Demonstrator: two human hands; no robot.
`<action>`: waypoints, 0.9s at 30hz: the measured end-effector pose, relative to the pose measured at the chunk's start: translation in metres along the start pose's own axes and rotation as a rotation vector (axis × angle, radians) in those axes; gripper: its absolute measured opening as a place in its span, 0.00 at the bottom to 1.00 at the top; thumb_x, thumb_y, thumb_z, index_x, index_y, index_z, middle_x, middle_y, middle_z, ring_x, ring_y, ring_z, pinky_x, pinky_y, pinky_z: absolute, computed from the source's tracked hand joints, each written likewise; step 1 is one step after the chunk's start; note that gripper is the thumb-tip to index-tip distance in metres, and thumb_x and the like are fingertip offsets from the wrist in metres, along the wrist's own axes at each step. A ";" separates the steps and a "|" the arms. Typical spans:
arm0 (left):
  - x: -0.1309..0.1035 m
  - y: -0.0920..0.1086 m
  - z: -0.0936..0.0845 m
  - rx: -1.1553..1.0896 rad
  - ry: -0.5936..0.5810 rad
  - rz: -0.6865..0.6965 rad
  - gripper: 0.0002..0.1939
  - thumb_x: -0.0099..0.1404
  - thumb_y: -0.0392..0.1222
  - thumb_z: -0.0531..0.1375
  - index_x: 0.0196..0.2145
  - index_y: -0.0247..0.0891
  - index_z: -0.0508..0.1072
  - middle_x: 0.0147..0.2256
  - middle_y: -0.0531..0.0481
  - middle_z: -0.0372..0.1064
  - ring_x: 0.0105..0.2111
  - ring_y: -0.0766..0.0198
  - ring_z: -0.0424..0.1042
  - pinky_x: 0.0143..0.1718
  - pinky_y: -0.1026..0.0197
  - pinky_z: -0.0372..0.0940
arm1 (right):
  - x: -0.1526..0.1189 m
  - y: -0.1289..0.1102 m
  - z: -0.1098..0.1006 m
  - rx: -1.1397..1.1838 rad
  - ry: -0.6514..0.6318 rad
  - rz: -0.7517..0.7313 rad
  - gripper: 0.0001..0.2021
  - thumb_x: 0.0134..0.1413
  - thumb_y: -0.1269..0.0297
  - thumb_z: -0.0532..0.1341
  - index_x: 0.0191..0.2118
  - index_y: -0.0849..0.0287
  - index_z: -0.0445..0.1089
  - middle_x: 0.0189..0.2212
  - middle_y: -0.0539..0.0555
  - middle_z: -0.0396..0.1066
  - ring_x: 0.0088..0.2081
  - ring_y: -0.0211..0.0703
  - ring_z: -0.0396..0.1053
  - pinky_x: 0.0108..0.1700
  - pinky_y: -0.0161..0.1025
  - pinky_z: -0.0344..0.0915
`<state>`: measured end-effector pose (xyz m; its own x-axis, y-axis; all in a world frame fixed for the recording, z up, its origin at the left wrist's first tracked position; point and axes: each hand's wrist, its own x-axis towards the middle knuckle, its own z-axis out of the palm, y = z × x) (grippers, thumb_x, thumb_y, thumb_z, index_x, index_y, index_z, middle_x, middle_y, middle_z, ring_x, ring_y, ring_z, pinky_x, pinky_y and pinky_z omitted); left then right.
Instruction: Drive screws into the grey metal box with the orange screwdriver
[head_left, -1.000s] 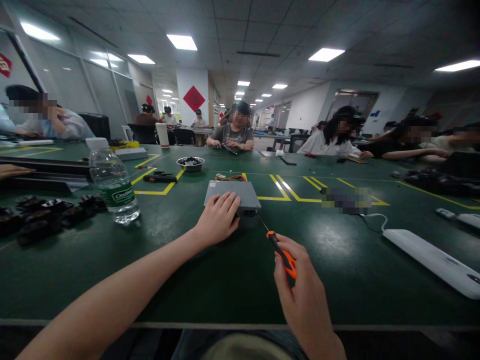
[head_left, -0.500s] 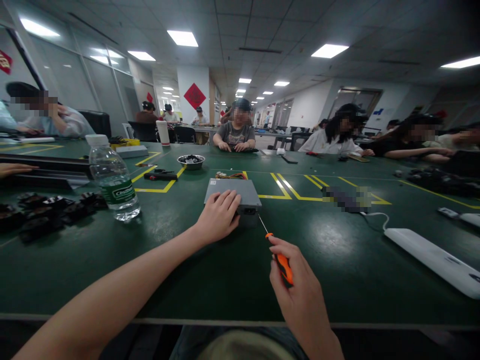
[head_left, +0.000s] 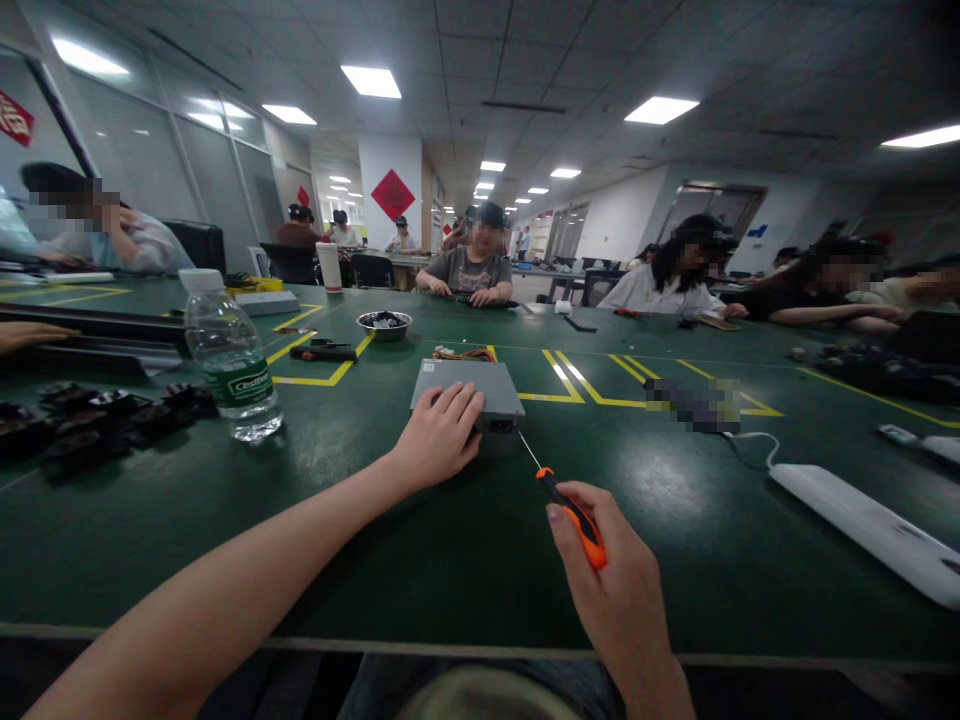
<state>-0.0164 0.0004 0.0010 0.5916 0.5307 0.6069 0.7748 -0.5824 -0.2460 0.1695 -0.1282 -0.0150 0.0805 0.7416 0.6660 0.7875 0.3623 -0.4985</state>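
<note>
A grey metal computer power supply (head_left: 491, 385) lies on the green table in front of me, its power socket facing my side and a bundle of coloured wires (head_left: 465, 353) behind it. My left hand (head_left: 442, 430) holds it down, fingers across the top and thumb against the near side. Lower right, my right hand (head_left: 611, 560) grips the orange and black handle of a screwdriver (head_left: 574, 515) between thumb and fingers. The thin shaft slants up to the lower right corner of the power supply, beside the socket. Whether the tip sits in a screw is too small to tell.
A water bottle (head_left: 238, 365) stands to the left, near several black parts (head_left: 97, 420). Behind are a metal bowl (head_left: 384, 324) with small pieces and a dark tool (head_left: 324, 352). A white power strip (head_left: 862, 530) lies right. Co-workers sit around the table.
My right hand has shifted slightly right and its grip has altered, with more of the screwdriver handle showing. The tip stays by the same corner. My left hand remains on the power supply.
</note>
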 end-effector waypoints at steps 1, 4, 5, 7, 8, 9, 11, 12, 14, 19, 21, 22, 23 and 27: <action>0.000 0.000 0.000 0.002 -0.001 0.002 0.24 0.64 0.44 0.50 0.55 0.31 0.60 0.56 0.36 0.59 0.55 0.49 0.58 0.52 0.48 0.54 | 0.000 0.001 -0.001 -0.012 -0.030 0.025 0.11 0.59 0.56 0.51 0.41 0.56 0.63 0.31 0.51 0.71 0.30 0.40 0.71 0.32 0.36 0.68; 0.000 -0.001 0.001 0.013 -0.001 0.003 0.24 0.64 0.44 0.50 0.55 0.31 0.60 0.55 0.36 0.59 0.55 0.49 0.59 0.51 0.48 0.54 | 0.000 0.003 -0.004 -0.037 -0.042 0.018 0.11 0.58 0.57 0.51 0.42 0.56 0.62 0.28 0.49 0.71 0.26 0.38 0.71 0.28 0.34 0.67; 0.000 -0.001 0.001 0.017 -0.004 0.003 0.24 0.64 0.44 0.50 0.55 0.31 0.60 0.56 0.36 0.59 0.55 0.49 0.58 0.52 0.48 0.54 | 0.000 0.003 -0.004 -0.053 -0.022 -0.008 0.10 0.58 0.58 0.52 0.41 0.56 0.63 0.29 0.50 0.71 0.27 0.38 0.71 0.29 0.34 0.67; 0.000 -0.001 0.001 0.019 -0.001 0.004 0.24 0.64 0.44 0.50 0.55 0.31 0.60 0.56 0.36 0.59 0.55 0.49 0.58 0.52 0.47 0.54 | 0.000 0.005 -0.002 -0.092 0.015 -0.073 0.08 0.56 0.61 0.52 0.40 0.56 0.64 0.31 0.51 0.71 0.30 0.40 0.71 0.31 0.35 0.67; 0.000 0.000 0.002 0.018 0.002 0.004 0.24 0.64 0.44 0.50 0.55 0.31 0.60 0.56 0.36 0.59 0.55 0.49 0.58 0.52 0.47 0.54 | 0.000 0.006 -0.002 -0.106 0.026 -0.104 0.08 0.56 0.62 0.53 0.39 0.56 0.64 0.31 0.51 0.70 0.31 0.40 0.70 0.33 0.36 0.67; 0.000 0.000 0.002 0.016 0.006 0.003 0.24 0.63 0.44 0.51 0.55 0.31 0.60 0.56 0.36 0.59 0.55 0.49 0.58 0.52 0.47 0.54 | 0.000 0.006 -0.002 -0.112 0.030 -0.128 0.07 0.55 0.63 0.53 0.39 0.57 0.65 0.31 0.52 0.70 0.31 0.40 0.70 0.34 0.36 0.67; 0.001 0.000 0.001 0.012 0.011 0.002 0.24 0.63 0.44 0.51 0.55 0.32 0.60 0.55 0.36 0.59 0.55 0.49 0.59 0.51 0.47 0.54 | 0.000 0.006 -0.002 -0.107 0.031 -0.139 0.07 0.55 0.64 0.53 0.38 0.57 0.65 0.30 0.52 0.69 0.31 0.40 0.69 0.34 0.37 0.67; 0.001 0.000 0.001 0.011 0.011 0.001 0.24 0.63 0.44 0.51 0.55 0.32 0.60 0.55 0.36 0.59 0.55 0.49 0.59 0.51 0.47 0.54 | 0.000 0.006 -0.002 -0.100 0.031 -0.130 0.07 0.55 0.64 0.53 0.39 0.57 0.65 0.30 0.52 0.69 0.31 0.40 0.69 0.34 0.37 0.67; 0.000 0.000 0.000 0.012 0.008 0.001 0.24 0.63 0.44 0.51 0.55 0.32 0.60 0.55 0.36 0.59 0.55 0.49 0.59 0.51 0.48 0.54 | 0.000 0.006 -0.004 -0.080 0.042 -0.107 0.07 0.56 0.64 0.53 0.38 0.57 0.65 0.30 0.51 0.69 0.30 0.39 0.70 0.33 0.36 0.67; 0.000 0.001 -0.001 0.009 0.008 0.004 0.24 0.63 0.43 0.51 0.55 0.31 0.60 0.55 0.36 0.59 0.55 0.49 0.59 0.51 0.48 0.55 | -0.002 0.003 -0.007 -0.036 0.099 -0.109 0.07 0.55 0.62 0.54 0.38 0.56 0.66 0.29 0.50 0.71 0.29 0.39 0.70 0.32 0.35 0.67; 0.001 0.001 -0.001 0.010 0.005 0.004 0.23 0.64 0.43 0.51 0.55 0.31 0.60 0.55 0.36 0.59 0.55 0.49 0.58 0.51 0.48 0.55 | -0.003 0.003 -0.007 -0.032 0.112 -0.107 0.07 0.55 0.62 0.55 0.38 0.56 0.66 0.30 0.50 0.71 0.29 0.38 0.70 0.33 0.35 0.67; 0.001 0.001 -0.001 0.011 0.002 0.005 0.23 0.64 0.43 0.50 0.55 0.31 0.60 0.55 0.36 0.59 0.55 0.49 0.58 0.51 0.48 0.55 | -0.004 0.004 -0.007 -0.033 0.116 -0.107 0.07 0.55 0.63 0.55 0.39 0.56 0.66 0.30 0.50 0.71 0.29 0.38 0.70 0.33 0.35 0.67; 0.001 0.001 -0.001 0.012 0.001 0.006 0.23 0.64 0.43 0.50 0.55 0.31 0.60 0.55 0.36 0.59 0.55 0.49 0.58 0.51 0.48 0.55 | -0.004 0.004 -0.007 -0.034 0.119 -0.109 0.07 0.55 0.63 0.55 0.39 0.56 0.66 0.31 0.51 0.71 0.29 0.39 0.70 0.34 0.35 0.67; 0.001 0.001 -0.001 0.011 0.007 0.007 0.23 0.64 0.43 0.51 0.55 0.31 0.61 0.55 0.36 0.60 0.55 0.49 0.59 0.51 0.48 0.55 | -0.002 0.004 -0.004 -0.053 0.121 -0.118 0.07 0.56 0.64 0.55 0.39 0.56 0.65 0.31 0.51 0.71 0.31 0.39 0.70 0.35 0.36 0.67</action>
<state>-0.0156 -0.0006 0.0023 0.5953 0.5225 0.6104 0.7732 -0.5790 -0.2585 0.1748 -0.1304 -0.0163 0.0558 0.6208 0.7820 0.8268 0.4103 -0.3847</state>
